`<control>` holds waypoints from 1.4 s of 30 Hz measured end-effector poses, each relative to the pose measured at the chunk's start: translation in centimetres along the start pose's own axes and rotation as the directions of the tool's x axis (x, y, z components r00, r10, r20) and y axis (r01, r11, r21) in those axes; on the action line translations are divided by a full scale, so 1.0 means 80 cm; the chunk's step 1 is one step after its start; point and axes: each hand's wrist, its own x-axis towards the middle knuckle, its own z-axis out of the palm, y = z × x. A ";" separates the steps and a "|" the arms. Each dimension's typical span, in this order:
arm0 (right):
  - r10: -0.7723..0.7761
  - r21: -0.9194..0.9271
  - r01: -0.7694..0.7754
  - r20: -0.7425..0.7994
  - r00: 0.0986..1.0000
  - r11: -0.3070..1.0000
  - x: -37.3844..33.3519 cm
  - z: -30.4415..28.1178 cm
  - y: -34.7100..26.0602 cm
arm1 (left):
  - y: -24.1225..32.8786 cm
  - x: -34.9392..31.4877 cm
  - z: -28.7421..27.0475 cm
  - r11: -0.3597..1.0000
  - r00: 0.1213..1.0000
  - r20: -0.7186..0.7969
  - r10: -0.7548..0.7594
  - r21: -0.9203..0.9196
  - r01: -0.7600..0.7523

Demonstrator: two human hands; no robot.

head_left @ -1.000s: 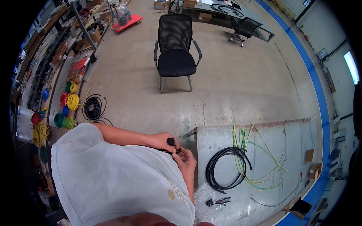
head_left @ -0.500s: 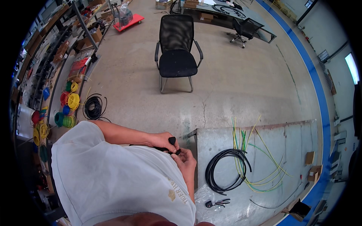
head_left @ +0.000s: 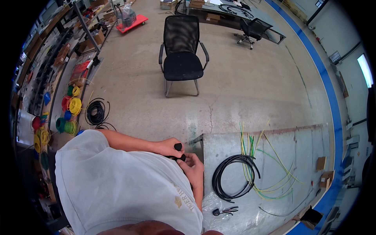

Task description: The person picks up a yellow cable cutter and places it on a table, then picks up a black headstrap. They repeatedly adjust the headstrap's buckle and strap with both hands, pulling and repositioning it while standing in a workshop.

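Note:
In front of my shirt, my left hand [head_left: 169,147] closes around a black piece with a rounded, knob-like end [head_left: 178,147] that sticks up past the thumb. My right hand [head_left: 193,167] meets it from the right, with its fingertips pinching a second black rounded part [head_left: 183,157]. Whether both parts belong to one thing is hidden by the fingers. To the right of my hands, on a grey metal table [head_left: 282,156], lies a coil of black cable [head_left: 215,178]. Yellow-green wires [head_left: 274,191] fan out beyond the coil.
Pliers [head_left: 230,210] and a small black tool [head_left: 216,212] lie on clear plastic film [head_left: 211,223]. A black chair [head_left: 183,66] stands ahead. Shelves at left hold coloured wire coils [head_left: 74,105]; black cable [head_left: 96,113] lies beside them. Small cardboard boxes [head_left: 321,163] sit at the table's right.
The whole view has shifted very slightly. My hands stay together on the black piece, with only a small movement of the fingers.

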 end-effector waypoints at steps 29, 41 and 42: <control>0.060 0.713 -0.167 0.173 0.983 0.681 0.014 -0.024 0.045 | 0.017 0.008 -0.006 0.968 0.985 0.084 0.149 0.193 -0.162; 0.152 0.534 -0.273 0.260 0.954 0.800 0.049 -0.029 0.056 | 0.031 0.004 -0.025 1.000 0.999 -0.035 0.016 0.024 -0.015; 0.161 0.536 -0.274 0.249 0.955 0.798 0.050 -0.027 0.055 | 0.025 0.004 -0.025 1.000 0.999 -0.043 0.026 0.016 -0.025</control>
